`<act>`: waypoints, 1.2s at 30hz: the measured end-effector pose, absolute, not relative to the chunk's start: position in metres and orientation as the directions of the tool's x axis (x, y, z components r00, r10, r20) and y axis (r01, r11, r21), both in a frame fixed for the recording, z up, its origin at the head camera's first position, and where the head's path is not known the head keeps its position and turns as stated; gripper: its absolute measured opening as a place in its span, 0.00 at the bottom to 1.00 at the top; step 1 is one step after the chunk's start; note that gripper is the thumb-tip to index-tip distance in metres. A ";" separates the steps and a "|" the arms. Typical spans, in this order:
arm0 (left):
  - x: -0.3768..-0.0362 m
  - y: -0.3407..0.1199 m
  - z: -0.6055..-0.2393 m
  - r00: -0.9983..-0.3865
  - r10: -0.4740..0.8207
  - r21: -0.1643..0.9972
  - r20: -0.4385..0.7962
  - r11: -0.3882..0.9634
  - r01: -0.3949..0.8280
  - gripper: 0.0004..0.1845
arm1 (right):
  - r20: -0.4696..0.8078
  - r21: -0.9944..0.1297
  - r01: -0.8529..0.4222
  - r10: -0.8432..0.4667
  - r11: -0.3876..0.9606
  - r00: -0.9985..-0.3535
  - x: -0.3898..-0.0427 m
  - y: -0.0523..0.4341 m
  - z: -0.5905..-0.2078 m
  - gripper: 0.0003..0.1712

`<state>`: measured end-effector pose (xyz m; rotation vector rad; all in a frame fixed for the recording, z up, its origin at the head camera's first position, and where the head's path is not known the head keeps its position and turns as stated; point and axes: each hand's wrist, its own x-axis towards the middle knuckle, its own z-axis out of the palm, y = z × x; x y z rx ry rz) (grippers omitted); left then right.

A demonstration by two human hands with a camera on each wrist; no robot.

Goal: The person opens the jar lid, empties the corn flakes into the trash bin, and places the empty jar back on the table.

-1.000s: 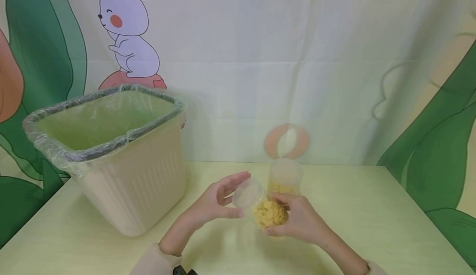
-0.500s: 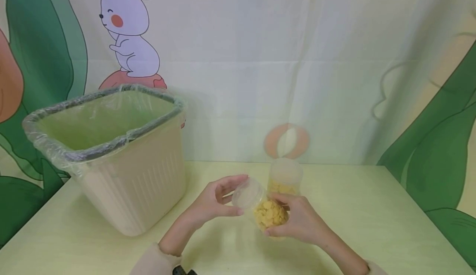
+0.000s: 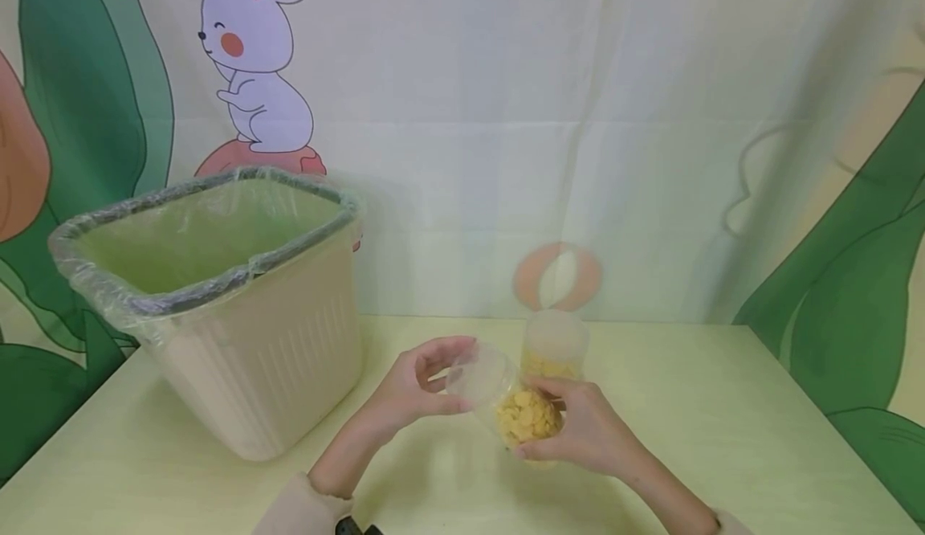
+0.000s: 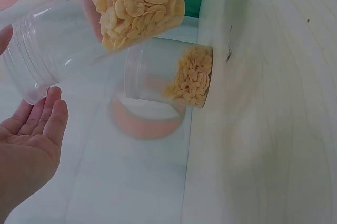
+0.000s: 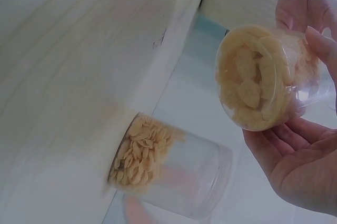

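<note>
My right hand [image 3: 581, 429] grips a clear plastic jar [image 3: 526, 418] part filled with yellow cornflakes, above the table and tilted with its mouth toward my left hand [image 3: 412, 390]. The left thumb and fingers pinch around the clear lid end [image 4: 23, 69] of this jar; whether the lid has come free is hard to tell. The flakes [image 4: 139, 8] lie against the jar's base. Behind the right hand stands a second clear jar [image 3: 555, 338] on the table, upright, with cornflakes [image 5: 139, 153] in its lower part.
A large beige bin [image 3: 289, 358] lined with a clear bag stands on the left of the pale table [image 3: 723, 439]. A printed cloth [image 3: 433, 133] with a rabbit hangs behind the table's back edge.
The left hand and the lid end between its fingers have shifted slightly left. My right hand and its jar stay nearly in place. The head view has tilted a little.
</note>
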<state>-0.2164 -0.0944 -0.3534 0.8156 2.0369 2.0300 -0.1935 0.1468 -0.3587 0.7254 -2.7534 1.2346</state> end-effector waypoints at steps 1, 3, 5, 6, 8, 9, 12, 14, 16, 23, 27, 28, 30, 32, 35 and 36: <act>-0.216 -0.095 -0.353 -0.842 0.469 0.962 0.265 -0.064 0.267 0.35 | 0.223 -0.696 -0.433 -0.401 0.573 -0.889 -0.194 0.147 -0.359 0.44; -0.217 -0.096 -0.353 -0.844 0.464 0.961 0.269 -0.069 0.268 0.36 | 0.225 -0.698 -0.433 -0.400 0.570 -0.889 -0.193 0.148 -0.359 0.44; -0.218 -0.097 -0.354 -0.846 0.459 0.961 0.270 -0.073 0.267 0.36 | 0.223 -0.705 -0.424 -0.391 0.568 -0.893 -0.193 0.148 -0.359 0.44; -0.218 -0.097 -0.354 -0.846 0.458 0.961 0.271 -0.077 0.266 0.36 | 0.220 -0.709 -0.418 -0.386 0.568 -0.896 -0.193 0.149 -0.359 0.44; -0.219 -0.098 -0.356 -0.848 0.456 0.961 0.270 -0.077 0.265 0.36 | 0.217 -0.714 -0.412 -0.380 0.567 -0.899 -0.192 0.150 -0.359 0.44; -0.220 -0.099 -0.357 -0.849 0.455 0.961 0.269 -0.074 0.265 0.36 | 0.215 -0.717 -0.409 -0.378 0.564 -0.900 -0.192 0.150 -0.359 0.44; -0.222 -0.101 -0.359 -0.853 0.452 0.963 0.263 -0.065 0.263 0.36 | 0.210 -0.723 -0.400 -0.371 0.564 -0.904 -0.192 0.152 -0.358 0.44; -0.223 -0.102 -0.360 -0.856 0.447 0.963 0.261 -0.062 0.262 0.36 | 0.211 -0.725 -0.399 -0.370 0.561 -0.905 -0.192 0.153 -0.358 0.44; -0.224 -0.102 -0.361 -0.860 0.439 0.964 0.259 -0.061 0.260 0.36 | 0.204 -0.727 -0.384 -0.354 0.570 -0.913 -0.191 0.154 -0.358 0.44; -0.226 -0.106 -0.365 -0.879 0.410 0.968 0.244 -0.048 0.246 0.36 | 0.190 -0.734 -0.353 -0.324 0.580 -0.927 -0.191 0.159 -0.359 0.43; -0.228 -0.108 -0.369 -0.888 0.397 0.970 0.232 -0.021 0.244 0.36 | 0.199 -0.734 -0.357 -0.320 0.577 -0.926 -0.191 0.161 -0.359 0.43; -0.229 -0.109 -0.369 -0.890 0.394 0.970 0.228 -0.013 0.243 0.36 | 0.203 -0.733 -0.362 -0.323 0.576 -0.925 -0.191 0.162 -0.358 0.43; -0.229 -0.109 -0.371 -0.894 0.389 0.970 0.222 0.004 0.243 0.36 | 0.207 -0.734 -0.366 -0.324 0.573 -0.923 -0.191 0.163 -0.357 0.43; -0.229 -0.110 -0.372 -0.897 0.387 0.971 0.215 0.017 0.240 0.36 | 0.206 -0.734 -0.362 -0.319 0.574 -0.925 -0.190 0.164 -0.357 0.43; -0.229 -0.112 -0.373 -0.901 0.384 0.974 0.200 0.025 0.227 0.37 | 0.207 -0.734 -0.354 -0.305 0.580 -0.930 -0.191 0.164 -0.356 0.43; -0.229 -0.112 -0.373 -0.903 0.384 0.975 0.194 0.029 0.221 0.37 | 0.210 -0.734 -0.355 -0.304 0.579 -0.929 -0.191 0.164 -0.357 0.43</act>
